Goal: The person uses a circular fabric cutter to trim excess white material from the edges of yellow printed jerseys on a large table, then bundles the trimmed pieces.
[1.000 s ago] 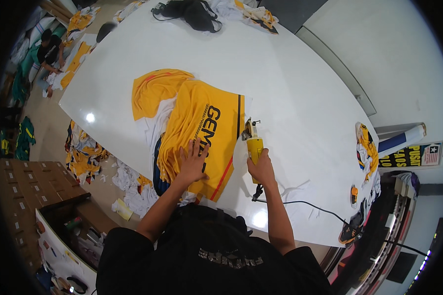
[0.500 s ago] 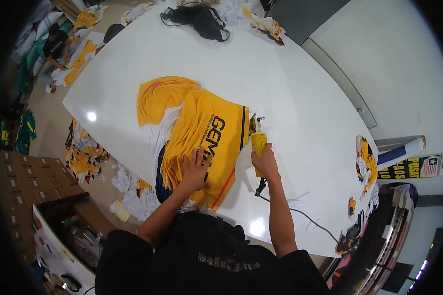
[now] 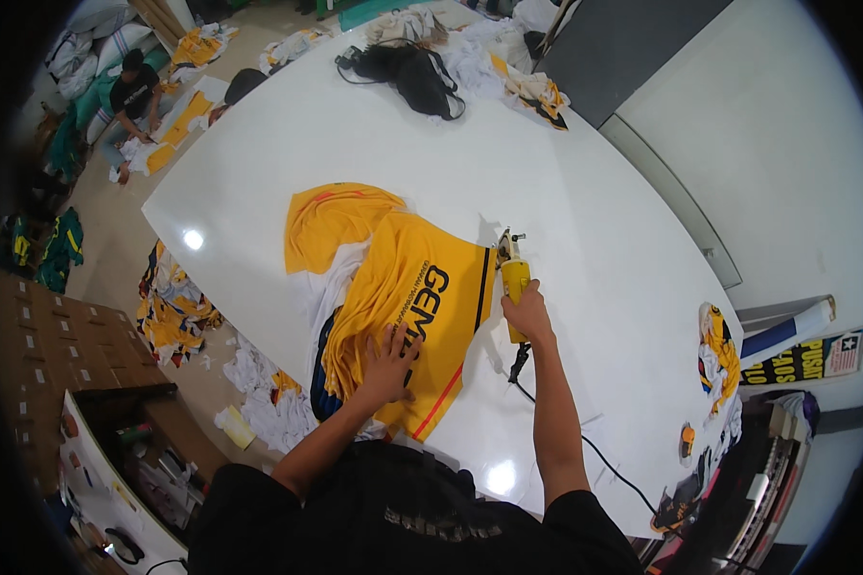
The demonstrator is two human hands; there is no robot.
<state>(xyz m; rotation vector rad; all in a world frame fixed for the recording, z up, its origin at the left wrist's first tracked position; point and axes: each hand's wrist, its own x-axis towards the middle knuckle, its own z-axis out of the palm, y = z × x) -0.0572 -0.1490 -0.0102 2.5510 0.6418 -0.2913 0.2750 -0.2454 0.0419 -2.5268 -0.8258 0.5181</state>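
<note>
A yellow printed jersey fabric piece (image 3: 451,287), with navy and red bands along its right edge, lies on the white table in front of me. Its left part is bunched in folds over white and navy cloth. My left hand (image 3: 388,369) rests on it, fingers spread flat over the print. In my right hand (image 3: 527,311) is a yellow handheld electric cloth cutter (image 3: 516,278), gripped around its body. The cutter's metal head is beside the fabric's far right corner; whether the blade touches the cloth I cannot tell. A black cord trails from its rear.
On the white table (image 3: 623,316), a black bag (image 3: 417,81) and cloth scraps lie at the far edge. More yellow scraps (image 3: 719,355) sit at the right edge, near a small orange object (image 3: 687,441). Fabric heaps (image 3: 173,307) cover the floor at left. Another person (image 3: 136,101) handles cloth there.
The whole view has shifted, so the table sits lower in the picture. My right hand and the cutter have moved away from me along the fabric's right edge. My left hand stays on the cloth.
</note>
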